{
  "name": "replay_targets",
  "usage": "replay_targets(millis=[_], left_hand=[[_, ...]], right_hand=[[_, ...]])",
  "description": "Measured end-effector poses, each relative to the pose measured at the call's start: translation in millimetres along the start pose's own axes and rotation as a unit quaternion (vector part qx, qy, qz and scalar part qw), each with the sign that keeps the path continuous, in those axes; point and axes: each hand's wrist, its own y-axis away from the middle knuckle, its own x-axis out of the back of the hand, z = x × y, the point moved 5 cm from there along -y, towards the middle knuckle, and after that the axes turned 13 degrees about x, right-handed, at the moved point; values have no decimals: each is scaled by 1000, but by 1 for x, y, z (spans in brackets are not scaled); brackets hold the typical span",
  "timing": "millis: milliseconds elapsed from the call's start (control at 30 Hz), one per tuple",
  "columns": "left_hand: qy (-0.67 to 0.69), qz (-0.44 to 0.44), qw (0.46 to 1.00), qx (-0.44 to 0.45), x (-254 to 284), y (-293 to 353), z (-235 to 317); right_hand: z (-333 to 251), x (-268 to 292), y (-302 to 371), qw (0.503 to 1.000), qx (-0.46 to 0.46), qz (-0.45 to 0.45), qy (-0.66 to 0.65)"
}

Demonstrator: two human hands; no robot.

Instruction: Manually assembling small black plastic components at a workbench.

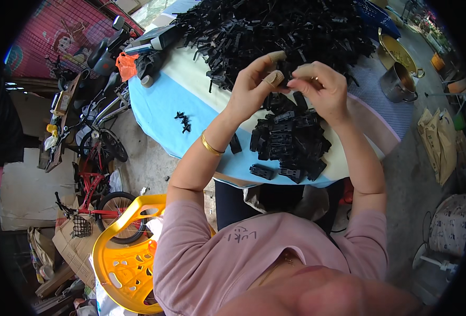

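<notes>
My left hand and my right hand are raised close together over the table, fingers curled toward each other. Tan coverings wrap some fingertips. Whatever they pinch is lost against the dark heap behind. Beyond them rises a big heap of loose black plastic parts. Nearer me, below my hands, lies a pile of blocky black plastic pieces, some lined up side by side. One single black piece lies by my left wrist.
The round table carries a blue and cream cloth. A few small black bits lie to the left. A metal pot and a brass-coloured pan stand at right. A yellow chair and a red bicycle are at left.
</notes>
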Motion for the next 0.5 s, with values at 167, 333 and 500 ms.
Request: replay_targets(millis=[167,333,500], left_hand=[[-88,-46,995,-17,-13,7,-4],[-54,1,998,-15,-11,6,-1],[-41,31,999,5,-1,5,-9]], right_hand=[[19,-4,7,986,-152,-1,-68],[25,-5,11,959,-225,11,-174],[16,-12,11,951,-259,-49,-165]])
